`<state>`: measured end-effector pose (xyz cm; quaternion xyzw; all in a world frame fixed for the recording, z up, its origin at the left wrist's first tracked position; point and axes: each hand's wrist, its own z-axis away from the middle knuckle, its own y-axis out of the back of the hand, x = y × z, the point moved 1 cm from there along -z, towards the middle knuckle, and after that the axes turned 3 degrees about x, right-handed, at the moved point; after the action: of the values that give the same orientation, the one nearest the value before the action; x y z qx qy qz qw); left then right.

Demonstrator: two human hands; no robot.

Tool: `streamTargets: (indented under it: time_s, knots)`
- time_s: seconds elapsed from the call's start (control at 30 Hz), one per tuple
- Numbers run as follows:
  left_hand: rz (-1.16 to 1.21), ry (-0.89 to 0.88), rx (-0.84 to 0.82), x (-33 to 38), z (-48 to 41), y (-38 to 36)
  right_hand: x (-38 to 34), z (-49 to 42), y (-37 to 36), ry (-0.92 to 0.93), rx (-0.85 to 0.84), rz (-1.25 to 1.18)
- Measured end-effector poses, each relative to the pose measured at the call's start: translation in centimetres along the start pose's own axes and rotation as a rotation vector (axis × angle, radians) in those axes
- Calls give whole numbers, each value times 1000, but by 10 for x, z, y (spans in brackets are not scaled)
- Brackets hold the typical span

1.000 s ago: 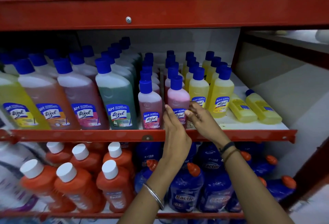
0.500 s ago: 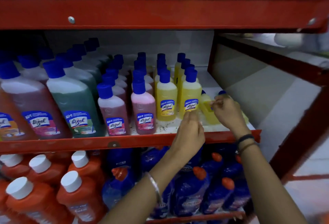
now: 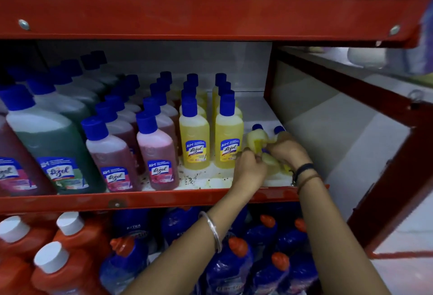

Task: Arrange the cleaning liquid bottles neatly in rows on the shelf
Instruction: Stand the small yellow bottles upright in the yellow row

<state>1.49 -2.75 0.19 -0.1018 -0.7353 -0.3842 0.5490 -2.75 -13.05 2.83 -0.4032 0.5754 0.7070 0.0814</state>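
Both of my hands are closed on the two fallen yellow bottles at the shelf's right end: my left hand pinches the nearer-left bottle low on its body, and my right hand wraps over the second one, whose blue cap pokes out at twelve o'clock from my knuckles (motion blur hides the exact finger placement). They lie just at three o'clock of the front standing yellow bottle, on the white shelf floor, which is speckled with debris. I judge these small plastic bottles light, slightly squeezable and smooth, so the waist below the cap is the sure hold for standing them up. Further back, at eleven o'clock, the yellow rows run upright to the rear wall, with pink bottles and green ones ranked off toward nine o'clock.
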Motion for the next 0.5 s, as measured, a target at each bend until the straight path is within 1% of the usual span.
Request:
streamTargets:
  time_s: [0.13, 0.2, 0.27, 0.37, 0.5]
  knots:
    - [110, -144, 8, -1, 11, 12, 10, 6, 16, -9, -23, -265]
    - [146, -205, 6, -6, 19, 18, 9, 24, 25, 15, -91, -457]
    - [154, -231, -4, -15, 26, 23, 8, 45, 30, 63, -146, -555]
    - [146, -261, -13, -27, 38, 35, 4, 71, 30, 148, -179, -658]
    - [107, -367, 66, -39, 51, 64, -15, 90, 13, 324, -162, -636]
